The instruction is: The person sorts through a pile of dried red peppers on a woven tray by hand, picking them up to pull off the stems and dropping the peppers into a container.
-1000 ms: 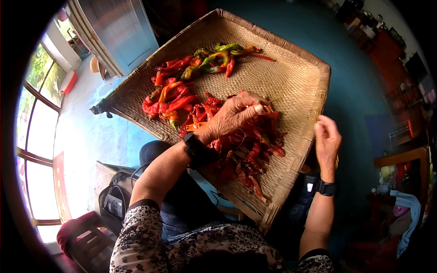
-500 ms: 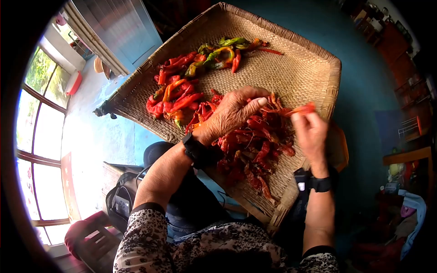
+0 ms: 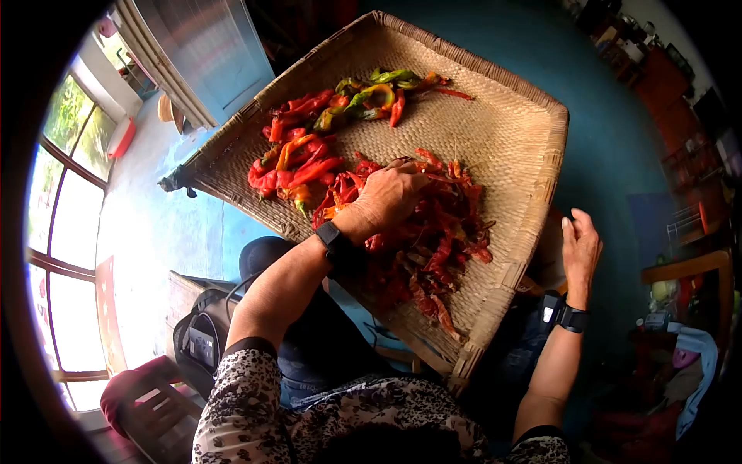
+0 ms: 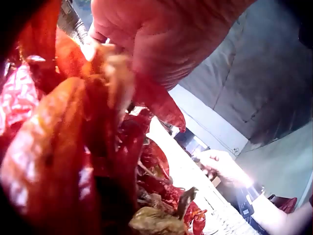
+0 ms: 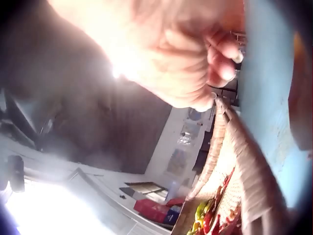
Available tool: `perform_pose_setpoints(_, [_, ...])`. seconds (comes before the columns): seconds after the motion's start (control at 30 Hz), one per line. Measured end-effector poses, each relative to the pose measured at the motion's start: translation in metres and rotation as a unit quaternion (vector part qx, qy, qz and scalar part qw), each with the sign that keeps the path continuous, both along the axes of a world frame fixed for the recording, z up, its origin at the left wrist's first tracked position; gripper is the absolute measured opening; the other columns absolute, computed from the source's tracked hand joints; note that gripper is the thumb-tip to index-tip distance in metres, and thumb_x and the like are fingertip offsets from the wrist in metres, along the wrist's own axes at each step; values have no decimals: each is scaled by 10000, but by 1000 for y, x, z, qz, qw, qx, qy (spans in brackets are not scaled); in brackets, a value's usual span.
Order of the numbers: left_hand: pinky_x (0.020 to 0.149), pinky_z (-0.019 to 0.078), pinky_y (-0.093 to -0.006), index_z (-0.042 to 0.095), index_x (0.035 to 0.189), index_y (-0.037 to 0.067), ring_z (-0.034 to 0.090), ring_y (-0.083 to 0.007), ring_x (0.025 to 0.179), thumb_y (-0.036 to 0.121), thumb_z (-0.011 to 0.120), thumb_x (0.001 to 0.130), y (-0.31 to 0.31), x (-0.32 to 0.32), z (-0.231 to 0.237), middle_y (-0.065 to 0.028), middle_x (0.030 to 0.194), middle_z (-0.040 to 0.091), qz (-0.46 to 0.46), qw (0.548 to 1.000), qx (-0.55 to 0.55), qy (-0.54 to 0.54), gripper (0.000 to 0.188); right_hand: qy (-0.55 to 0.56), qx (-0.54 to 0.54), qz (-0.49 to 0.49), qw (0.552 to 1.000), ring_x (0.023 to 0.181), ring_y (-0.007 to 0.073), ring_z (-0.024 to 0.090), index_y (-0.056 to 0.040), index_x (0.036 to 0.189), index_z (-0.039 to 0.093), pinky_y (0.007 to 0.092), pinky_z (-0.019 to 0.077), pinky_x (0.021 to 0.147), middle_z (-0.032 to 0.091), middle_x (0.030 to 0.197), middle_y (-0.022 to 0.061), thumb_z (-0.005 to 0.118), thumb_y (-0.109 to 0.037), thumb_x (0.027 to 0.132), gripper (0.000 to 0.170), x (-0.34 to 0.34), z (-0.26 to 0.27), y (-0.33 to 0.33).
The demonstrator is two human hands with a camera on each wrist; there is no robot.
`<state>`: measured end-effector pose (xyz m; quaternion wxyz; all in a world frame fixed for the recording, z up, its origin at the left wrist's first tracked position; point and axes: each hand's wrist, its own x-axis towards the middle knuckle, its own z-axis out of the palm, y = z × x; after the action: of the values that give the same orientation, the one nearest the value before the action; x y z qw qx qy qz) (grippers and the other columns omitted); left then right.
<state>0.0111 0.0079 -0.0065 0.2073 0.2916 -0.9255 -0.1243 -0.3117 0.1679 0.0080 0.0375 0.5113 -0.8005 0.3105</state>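
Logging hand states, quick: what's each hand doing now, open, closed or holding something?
Left hand: at the shriveled red chili peppers; grip mostly hidden, cannot be told.
Right hand: open, loosely curled beyond the woven tray's rim, nothing visible in it.

So the person is wearing a patterned shirt, with black blotchy, kinda flowery shapes scattering over a pale ground. The sleeves are carrying the same print and ending in plain black bands. Past the shirt's left sleeve, a chunky black wristband is circling the wrist; past its right sleeve, another black strap is showing, with a pale patch on its dark block. Beyond the shirt's front, some dark blue denim is peeking out. Left hand and right hand are both going bare.
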Motion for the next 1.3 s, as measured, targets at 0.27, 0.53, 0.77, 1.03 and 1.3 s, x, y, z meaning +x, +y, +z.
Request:
perform_pose_setpoints(0.27, [711,513,-406,610,1007,47,626,-316,842,161,619,868,17,-18,10,-142,865,623,-100,977,81,173,180,-247,-35,350,903,663,73,569,-36,1150,606,241,476,581,615,763,27,697,-147,857,326,120,9,-47])
perform_pose_setpoints(0.53, [746,523,-401,621,1061,52,624,-301,850,212,608,891,3,3,19,-125,914,630,-30,995,64,73,234,-241,-176,252,920,751,100,590,-2,993,641,240,489,673,649,851,32,645,-119,897,151,117,11,-61])
perform_pose_setpoints(0.77, [685,511,-442,585,906,63,614,-329,900,180,606,835,-41,52,-7,-142,897,637,145,972,-23,-181,139,-154,-285,48,945,801,107,615,35,1033,606,250,488,729,658,873,63,580,-120,944,181,11,8,-34])
perform_pose_setpoints(1.03, [616,503,-435,587,937,53,632,-343,779,117,600,797,-39,35,-17,-157,840,636,146,979,36,-141,155,-40,-222,27,974,658,146,534,-48,1215,570,285,460,643,573,745,37,602,-87,903,317,21,2,-22])
perform_pose_setpoints(1.3, [643,520,-387,642,983,87,638,-294,767,112,664,817,-5,13,16,-102,842,632,-16,992,12,123,170,-154,-43,342,926,679,162,615,-73,1274,528,327,520,625,648,966,110,685,-83,830,471,122,9,-60])
